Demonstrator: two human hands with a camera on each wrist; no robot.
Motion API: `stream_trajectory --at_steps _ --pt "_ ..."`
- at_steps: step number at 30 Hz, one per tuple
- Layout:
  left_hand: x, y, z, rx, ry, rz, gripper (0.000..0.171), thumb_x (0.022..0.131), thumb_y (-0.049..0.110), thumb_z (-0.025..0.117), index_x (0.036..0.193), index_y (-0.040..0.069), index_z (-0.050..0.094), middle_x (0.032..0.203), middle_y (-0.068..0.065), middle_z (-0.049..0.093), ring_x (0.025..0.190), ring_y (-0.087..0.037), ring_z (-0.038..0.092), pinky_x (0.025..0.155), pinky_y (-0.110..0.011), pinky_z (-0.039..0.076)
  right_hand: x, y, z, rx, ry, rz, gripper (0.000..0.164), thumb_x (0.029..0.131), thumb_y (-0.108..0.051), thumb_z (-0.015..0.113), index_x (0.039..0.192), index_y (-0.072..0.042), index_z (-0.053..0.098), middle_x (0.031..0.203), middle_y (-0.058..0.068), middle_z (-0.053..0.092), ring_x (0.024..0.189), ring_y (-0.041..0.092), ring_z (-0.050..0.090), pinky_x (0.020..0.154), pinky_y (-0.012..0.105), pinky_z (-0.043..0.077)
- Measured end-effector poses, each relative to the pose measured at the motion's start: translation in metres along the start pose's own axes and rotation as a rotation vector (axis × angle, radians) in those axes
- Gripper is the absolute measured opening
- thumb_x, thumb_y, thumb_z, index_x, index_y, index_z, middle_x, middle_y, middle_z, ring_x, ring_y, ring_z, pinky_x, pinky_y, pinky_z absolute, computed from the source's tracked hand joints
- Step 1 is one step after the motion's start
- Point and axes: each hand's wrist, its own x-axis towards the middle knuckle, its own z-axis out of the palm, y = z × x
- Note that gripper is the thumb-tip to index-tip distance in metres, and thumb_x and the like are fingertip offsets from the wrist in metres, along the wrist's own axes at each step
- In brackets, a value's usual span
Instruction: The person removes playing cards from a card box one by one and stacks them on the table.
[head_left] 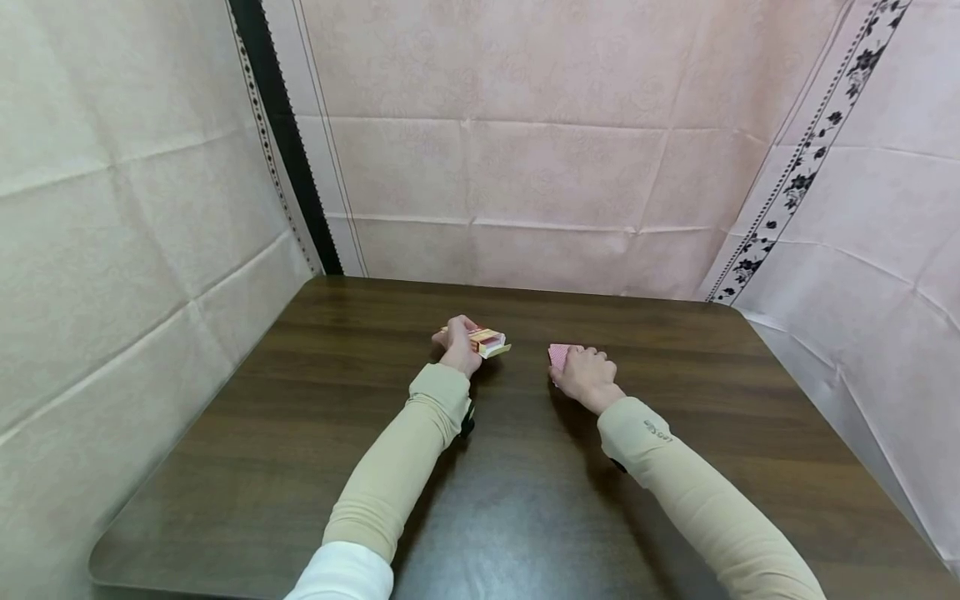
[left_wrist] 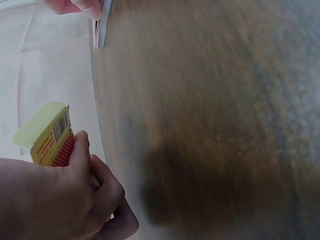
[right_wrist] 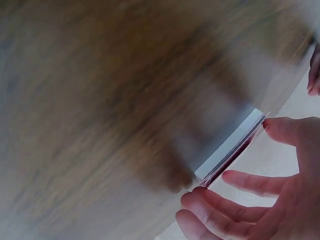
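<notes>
My left hand [head_left: 459,346] grips a small yellow and red card box [head_left: 487,341] above the table's far half. In the left wrist view, the box [left_wrist: 49,137] shows a barcode, and its end flap stands open. To the right, my right hand [head_left: 587,375] holds a deck of playing cards [head_left: 560,355] with pink patterned backs. From the right wrist view, the thumb and fingers pinch the deck [right_wrist: 231,150] by its opposite edges, close to the tabletop. A gap separates the box from the deck.
The dark brown wooden table [head_left: 510,483] has rounded corners. Pale cloth [head_left: 555,175] hangs behind it, with more cloth [head_left: 105,250] along the left side and a black floral border [head_left: 806,167] at the right.
</notes>
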Motion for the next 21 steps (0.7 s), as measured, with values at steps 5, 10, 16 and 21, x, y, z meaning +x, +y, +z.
stream_trajectory --at_steps 5,10,16,21 --pt "0.0 -0.001 0.001 0.014 -0.002 -0.006 0.078 0.07 0.004 0.048 0.138 0.014 0.012 0.145 -0.02 0.027 0.125 -0.031 0.041 0.101 -0.038 0.043 -0.002 0.001 -0.003 0.023 -0.007 0.008 0.065 0.089 -0.053 0.054 0.124 0.002 0.053 0.116 0.03 0.057 0.104 0.045 0.054 0.08 0.057 0.047" --pt "0.001 -0.004 0.001 0.032 0.001 -0.017 0.078 0.071 0.005 0.048 0.139 0.015 0.012 0.147 -0.018 0.024 0.128 -0.031 0.039 0.106 -0.039 0.04 -0.006 -0.005 -0.01 0.068 0.069 -0.114 0.056 0.093 -0.044 0.052 0.13 -0.001 0.05 0.123 0.028 0.052 0.112 0.045 0.048 0.087 0.058 0.043" --pt "-0.002 -0.007 0.003 0.018 -0.003 -0.01 0.076 0.069 0.004 0.05 0.136 0.014 0.014 0.144 -0.018 0.024 0.124 -0.032 0.04 0.104 -0.04 0.041 -0.007 -0.029 -0.016 0.209 0.089 -0.455 0.045 0.093 -0.029 0.057 0.134 -0.011 0.055 0.13 0.02 0.053 0.118 0.038 0.049 0.093 0.054 0.044" --pt "-0.006 -0.011 0.007 0.014 -0.053 -0.029 0.068 0.07 0.004 0.049 0.13 0.01 0.019 0.13 -0.018 0.034 0.106 -0.029 0.047 0.091 -0.037 0.047 -0.006 -0.046 -0.016 0.207 0.032 -0.553 0.051 0.09 -0.02 0.058 0.14 -0.013 0.049 0.133 0.022 0.048 0.117 0.037 0.05 0.095 0.049 0.046"
